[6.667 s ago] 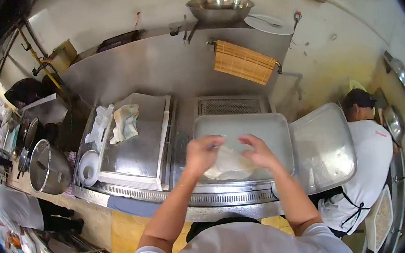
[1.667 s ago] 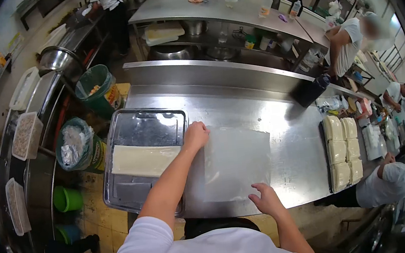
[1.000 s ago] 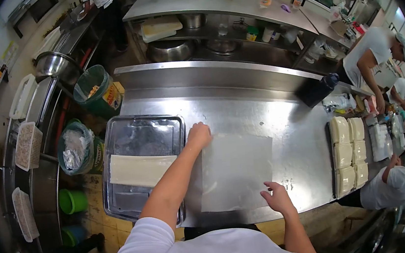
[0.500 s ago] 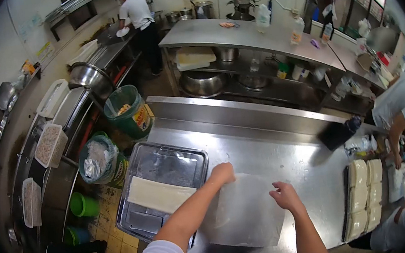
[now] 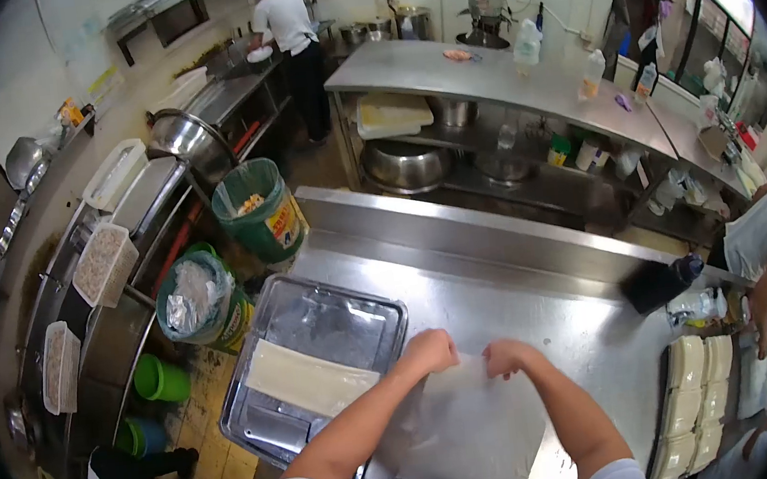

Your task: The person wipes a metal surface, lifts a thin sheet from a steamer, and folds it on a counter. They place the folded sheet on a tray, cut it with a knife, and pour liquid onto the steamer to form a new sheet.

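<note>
A translucent plastic sheet (image 5: pixel 478 426), possibly a bag, lies on the steel table (image 5: pixel 583 359) in front of me. My left hand (image 5: pixel 430 351) is closed at its far left corner, fingers pinched together. Close by on the right, my right hand (image 5: pixel 510 358) also pinches the far edge. To the left of the sheet stands a metal tray (image 5: pixel 277 428), holding a flat, pale rectangular slab (image 5: pixel 309 376) that looks wrapped in plastic. My left forearm passes over the tray's right side.
Several pale packs (image 5: pixel 690 394) sit in rows on the table's right end, near a dark bottle (image 5: pixel 664 283). Green lined buckets (image 5: pixel 259 210) stand beyond the tray. Co-workers are at the right edge, the far sink and the lower left. A raised steel ledge (image 5: pixel 495 232) borders the table's far side.
My right hand has moved left and away from me, from above the sheet's right side to its far edge, and its fingers have closed. The camera view has shifted slightly.
</note>
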Tool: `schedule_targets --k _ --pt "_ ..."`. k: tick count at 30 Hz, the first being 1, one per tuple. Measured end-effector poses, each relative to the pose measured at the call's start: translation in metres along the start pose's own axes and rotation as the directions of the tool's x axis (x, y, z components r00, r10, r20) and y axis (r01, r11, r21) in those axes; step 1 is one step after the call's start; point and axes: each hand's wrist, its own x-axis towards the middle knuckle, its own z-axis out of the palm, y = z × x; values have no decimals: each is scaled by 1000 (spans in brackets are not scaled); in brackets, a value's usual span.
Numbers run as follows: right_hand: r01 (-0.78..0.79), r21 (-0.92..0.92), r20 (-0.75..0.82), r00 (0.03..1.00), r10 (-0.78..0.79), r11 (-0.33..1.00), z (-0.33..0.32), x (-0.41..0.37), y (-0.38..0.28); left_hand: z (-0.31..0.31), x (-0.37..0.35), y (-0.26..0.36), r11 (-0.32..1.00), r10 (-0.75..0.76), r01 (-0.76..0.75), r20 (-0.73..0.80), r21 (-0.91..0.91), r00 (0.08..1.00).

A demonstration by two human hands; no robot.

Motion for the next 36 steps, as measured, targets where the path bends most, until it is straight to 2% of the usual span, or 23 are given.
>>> schedule_targets --k 3,4,6,7,8,10,13,16,17,20,26,29,32,35,36 --pt "-57 -55 58 997 60 997 -9 -28 39 0 6 -6 999 -29 30 12 -42 1000" --pt "-108 -88 32 993 111 990 -7 -31 56 1 9 -9 999 -17 17 -6 -30 1000" --pt "-156 -155 -13 988 156 976 2 -28 101 3 19 -16 996 -36 40 56 -79 998" --pt "-173 -195 -29 985 171 965 -2 -50 100 4 21 -17 996 -42 49 85 -80 996" --pt "-216 -195 -65 976 207 957 0 -63 101 6 26 -20 996 -37 44 89 -79 995" --pt "-211 -234 -255 955 150 949 16 -63 130 13 29 -25 996 -32 40 93 -76 995" --pt "-191 -229 -369 924 97 954 27 -75 149 14 25 -22 994 -39 49 101 -95 994" --pt "-158 -159 -517 854 55 975 42 -77 165 13 15 -17 992 -38 44 50 -119 998" --pt "-111 -123 -584 811 18 986 49 -77 171 15 13 -19 994 10 -7 24 -107 1000" --pt "-78 -58 -676 737 19 995 57 -93 171 2 -13 -3 994 -10 11 9 -111 1000" --pt "-62 63 -758 646 88 996 81 -147 146 1 -72 8 989 78 -97 -158 -113 984" --pt "-3 141 -796 595 116 990 107 -173 138 14 -108 5 979 194 -201 -238 -7 952" --pt "38 154 -806 583 104 987 156 -176 145 46 -145 -14 941 329 -300 -219 157 919" --pt "-18 60 -726 685 56 998 206 -179 149 83 -171 -41 890 438 -399 -171 220 883" --pt "-52 100 -685 720 107 994 207 -188 134 86 -179 -42 912 395 -360 -185 194 900"
